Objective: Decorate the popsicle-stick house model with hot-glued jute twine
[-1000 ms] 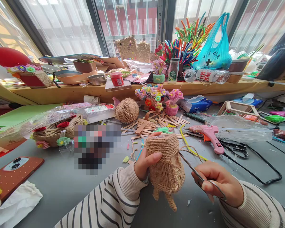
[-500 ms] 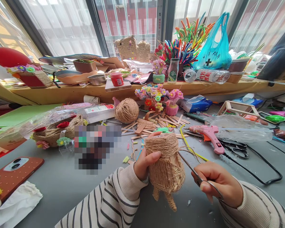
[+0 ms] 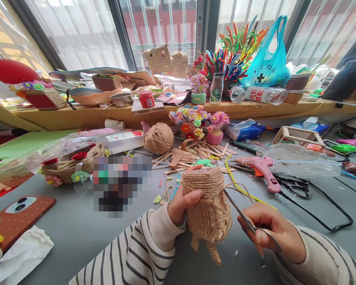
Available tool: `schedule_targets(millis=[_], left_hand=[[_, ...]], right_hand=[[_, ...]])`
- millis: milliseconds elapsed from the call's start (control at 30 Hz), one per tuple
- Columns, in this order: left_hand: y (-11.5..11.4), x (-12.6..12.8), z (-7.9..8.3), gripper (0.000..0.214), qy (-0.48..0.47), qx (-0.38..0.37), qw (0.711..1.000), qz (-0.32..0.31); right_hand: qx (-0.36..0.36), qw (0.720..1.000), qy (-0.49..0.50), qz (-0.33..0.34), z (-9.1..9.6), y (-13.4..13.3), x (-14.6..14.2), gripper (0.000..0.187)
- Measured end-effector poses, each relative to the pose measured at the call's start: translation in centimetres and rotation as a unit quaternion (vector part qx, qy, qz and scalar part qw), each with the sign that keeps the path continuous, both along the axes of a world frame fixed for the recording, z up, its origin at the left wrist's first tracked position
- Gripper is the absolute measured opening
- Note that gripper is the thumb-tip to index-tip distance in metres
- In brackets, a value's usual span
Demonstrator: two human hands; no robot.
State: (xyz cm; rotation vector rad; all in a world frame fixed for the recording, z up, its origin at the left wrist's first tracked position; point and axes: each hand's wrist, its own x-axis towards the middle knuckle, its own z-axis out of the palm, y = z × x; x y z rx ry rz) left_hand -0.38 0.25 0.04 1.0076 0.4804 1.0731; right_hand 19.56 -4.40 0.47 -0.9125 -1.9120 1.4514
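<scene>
My left hand grips a twine-wrapped figure from its left side, thumb across the front. The figure has a rounded body, two short stubby legs at the bottom and a bare patch between its upper and lower windings. A loose strand of twine sticks out from its right side. In my right hand is a pair of metal scissors, fingers in the handles. The blade tips touch or nearly touch the figure's right side, close to the base of the strand.
Beyond the figure lie wooden craft sticks and a ball of twine. To the right are a pink glue gun with a black cord, and black scissors. A phone and crumpled tissue lie at left.
The scissors and my right hand have shifted slightly; the blades look a little more apart. The figure in my left hand has barely moved.
</scene>
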Motion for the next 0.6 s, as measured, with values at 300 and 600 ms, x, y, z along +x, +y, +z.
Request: schedule_targets(millis=[300, 600], left_hand=[[0.1, -0.03, -0.1, 0.071, 0.003, 0.01, 1.0, 0.004], [-0.11, 0.01, 0.04, 0.067, -0.013, -0.003, 1.0, 0.009]], right_hand=[[0.043, 0.998, 0.035, -0.001, -0.06, 0.23, -0.23, 0.058], [0.107, 0.994, 0.018, -0.025, 0.3, 0.51, -0.52, 0.058]])
